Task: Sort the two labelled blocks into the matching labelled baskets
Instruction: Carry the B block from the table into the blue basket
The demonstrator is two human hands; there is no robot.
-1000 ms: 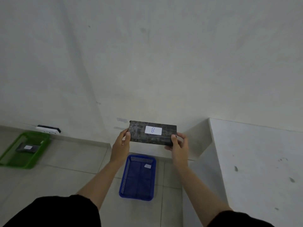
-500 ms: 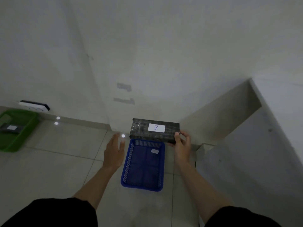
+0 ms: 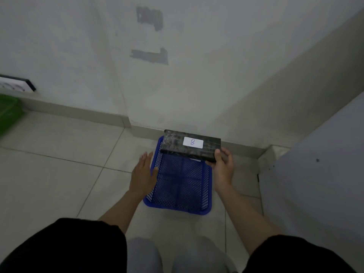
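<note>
A dark block with a white label marked B hangs over the far end of the blue mesh basket on the floor. My right hand grips the block's right end, thumb on top. My left hand is off the block, flat and open beside the basket's left rim. The basket's own white label is mostly hidden under the block. Only a corner of the green basket shows at the far left edge; its inside is out of view.
The blue basket sits close to the wall's skirting. A grey cabinet side stands at the right. A wall socket plate is at the left above the green basket. Tiled floor spreads to the left.
My left hand let go of the block and opened beside the basket. The right hand alone lowered the block towards the blue basket, and my view dropped closer to the floor.
</note>
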